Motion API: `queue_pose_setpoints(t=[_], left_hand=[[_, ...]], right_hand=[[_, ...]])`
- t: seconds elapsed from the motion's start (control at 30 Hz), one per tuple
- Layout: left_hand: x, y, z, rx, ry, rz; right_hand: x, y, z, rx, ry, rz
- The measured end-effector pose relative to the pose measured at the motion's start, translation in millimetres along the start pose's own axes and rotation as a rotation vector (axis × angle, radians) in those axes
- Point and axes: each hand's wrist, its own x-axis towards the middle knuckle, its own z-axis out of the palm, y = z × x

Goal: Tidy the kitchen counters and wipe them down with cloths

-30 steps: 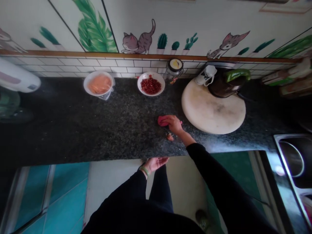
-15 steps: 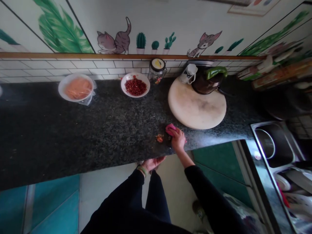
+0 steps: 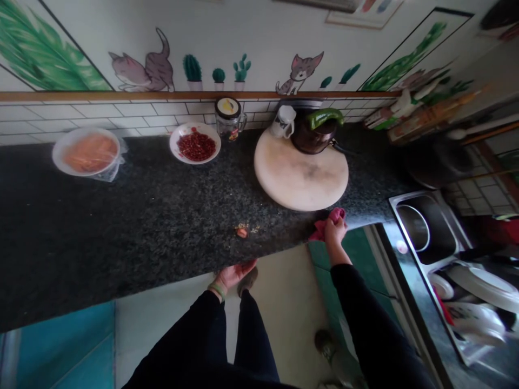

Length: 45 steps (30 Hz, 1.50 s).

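My right hand (image 3: 334,232) is closed on a pink cloth (image 3: 320,229) at the counter's front edge, just below the round cutting board (image 3: 302,173). Part of the cloth hangs loose to the left of the fingers. My left hand (image 3: 234,274) is held palm up just under the front edge of the dark speckled counter (image 3: 162,227), fingers stretched out, with nothing visible in it. On the counter above that hand lies a small orange-brown scrap (image 3: 242,232) with pale crumbs (image 3: 254,229) around it.
Along the wall stand a bowl of orange food (image 3: 90,153) on a plastic bag, a bowl of dark red bits (image 3: 197,146) and a glass jar (image 3: 229,120). A white mug (image 3: 284,122) and a dark pot (image 3: 312,135) sit on the board. A sink (image 3: 432,227) lies at the right.
My right hand has moved right with the pink cloth, away from the crumbs to the counter's edge below the board. My left hand stays under the edge. The view has shifted right.
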Motion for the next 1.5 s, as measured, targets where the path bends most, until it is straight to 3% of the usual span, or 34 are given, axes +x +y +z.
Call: queue_pose_setpoints(t=[0.1, 0.2, 0.3, 0.4, 0.5, 0.63, 0.8, 0.9, 1.0, 1.1, 1.27, 1.37, 1.5], left_hand=[[-0.3, -2.7, 2.3, 0.023, -0.010, -0.005], [1.3, -4.2, 2.8, 0.018, -0.014, 0.009], [3.1, -4.7, 2.6, 0.003, -0.017, 0.005], [3.9, -4.7, 0.1, -0.011, -0.031, 0.009], [4.6, -4.5, -5.6, -0.013, -0.064, 0.012], [6.9, -6.3, -10.7, 0.005, -0.112, 0.020], [6.2, -11.5, -5.9, 0.048, -0.056, 0.047], [4.7, -13.6, -5.8, 0.057, -0.087, 0.043], [4.6, -14.6, -7.6, 0.046, -0.158, 0.024], [5.4, -15.0, -4.9, 0.042, -0.191, 0.004], [4.8, -15.2, 6.0, 0.044, -0.173, 0.027], [2.9, -15.1, 8.4, 0.049, -0.184, 0.042], [0.8, -15.6, 8.4, 0.050, -0.220, 0.025]], right_hand=[[-2.8, -13.4, 19.1, -0.099, 0.069, 0.038], [-52.4, -32.5, 36.8, -0.123, 0.091, -0.107], [-115.7, -53.5, 48.5, -0.017, -0.018, -0.334], [-148.7, -73.2, 54.8, 0.129, -0.194, -0.479], [-143.8, -85.8, 57.8, 0.231, -0.294, -0.500], [-138.8, -102.1, 67.3, 0.214, -0.258, -0.489], [-158.7, -129.3, 76.1, 0.220, -0.491, -0.717], [-145.1, -140.2, 76.8, 0.322, -0.626, -0.870], [-128.1, -150.4, 81.8, 0.330, -0.603, -0.873], [-136.7, -154.2, 83.0, 0.326, -0.627, -0.914], [-172.5, -145.1, 59.0, 0.414, -0.940, -1.125], [-166.7, -152.9, 51.9, 0.479, -1.084, -1.154], [-149.7, -178.5, 68.6, 0.497, -1.029, -1.114]])
